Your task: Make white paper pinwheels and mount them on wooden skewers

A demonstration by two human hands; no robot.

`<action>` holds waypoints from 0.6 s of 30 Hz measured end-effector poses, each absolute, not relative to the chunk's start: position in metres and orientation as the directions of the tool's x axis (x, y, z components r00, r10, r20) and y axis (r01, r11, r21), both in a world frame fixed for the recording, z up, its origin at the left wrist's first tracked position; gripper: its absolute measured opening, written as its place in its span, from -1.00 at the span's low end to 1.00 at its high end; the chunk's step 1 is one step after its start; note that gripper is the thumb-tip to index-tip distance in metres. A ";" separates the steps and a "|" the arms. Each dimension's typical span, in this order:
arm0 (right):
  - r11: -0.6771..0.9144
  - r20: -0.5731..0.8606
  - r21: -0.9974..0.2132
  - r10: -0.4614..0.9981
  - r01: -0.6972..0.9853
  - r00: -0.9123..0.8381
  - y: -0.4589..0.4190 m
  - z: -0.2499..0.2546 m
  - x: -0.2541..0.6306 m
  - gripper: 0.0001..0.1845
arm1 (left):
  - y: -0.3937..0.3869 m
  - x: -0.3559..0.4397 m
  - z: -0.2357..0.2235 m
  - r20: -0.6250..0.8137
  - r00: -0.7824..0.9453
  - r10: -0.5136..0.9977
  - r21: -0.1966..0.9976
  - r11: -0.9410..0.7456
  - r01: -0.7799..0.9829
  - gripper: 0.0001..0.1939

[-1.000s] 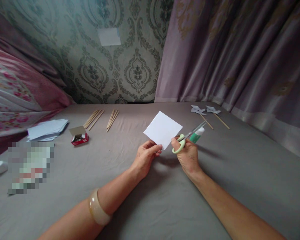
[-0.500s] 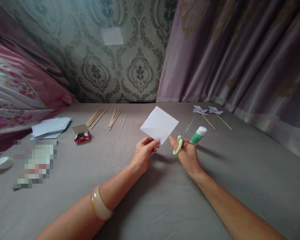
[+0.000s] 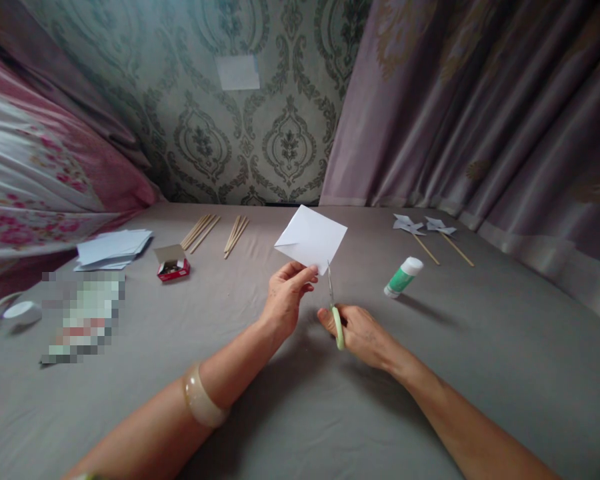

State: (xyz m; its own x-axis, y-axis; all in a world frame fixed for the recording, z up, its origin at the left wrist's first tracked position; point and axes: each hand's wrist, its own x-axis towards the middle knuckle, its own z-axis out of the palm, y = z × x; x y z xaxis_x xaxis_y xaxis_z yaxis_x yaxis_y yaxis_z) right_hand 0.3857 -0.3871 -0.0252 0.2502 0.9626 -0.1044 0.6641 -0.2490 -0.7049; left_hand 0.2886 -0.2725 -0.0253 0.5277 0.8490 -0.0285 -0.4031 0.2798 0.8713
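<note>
A white square of paper (image 3: 312,235) is held up, one corner toward me, with a slit or crease at its left corner. My left hand (image 3: 289,293) pinches it near the bottom corner between thumb and fingers. In my right hand (image 3: 357,328) is a pair of scissors (image 3: 338,327) with pale green handles. Their blades point up at the paper's lower right edge, close to the bottom corner; whether they touch it I cannot tell. A green and white glue stick (image 3: 403,279) leans or stands tilted to the right of my right hand.
Wooden sticks (image 3: 198,232) lie in two groups at the back, near an open red box (image 3: 173,265) of small items. White sheets (image 3: 112,249) are stacked at left. Two paper pinwheels (image 3: 409,225) on sticks lie back right. A white roll (image 3: 23,312) is far left.
My right hand has swung the scissors left and down, turning the blades upward to the paper's lower corner. The paper has tilted slightly in my left hand. The view has shifted slightly.
</note>
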 end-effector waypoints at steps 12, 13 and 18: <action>-0.178 -0.029 -0.777 0.968 0.604 0.248 -0.387 -0.030 0.384 -0.42 | -0.278 0.289 -0.022 -0.050 0.556 0.830 0.861 0.318 -0.398 -0.78; -0.175 -0.024 -0.779 0.968 0.602 0.249 -0.388 -0.030 0.384 -0.42 | -0.278 0.289 -0.022 -0.051 0.554 0.831 0.860 0.319 -0.399 -0.78; -0.182 -0.033 -0.788 0.966 0.588 0.255 -0.387 -0.030 0.385 -0.41 | -0.278 0.289 -0.023 -0.058 0.551 0.833 0.855 0.326 -0.403 -0.78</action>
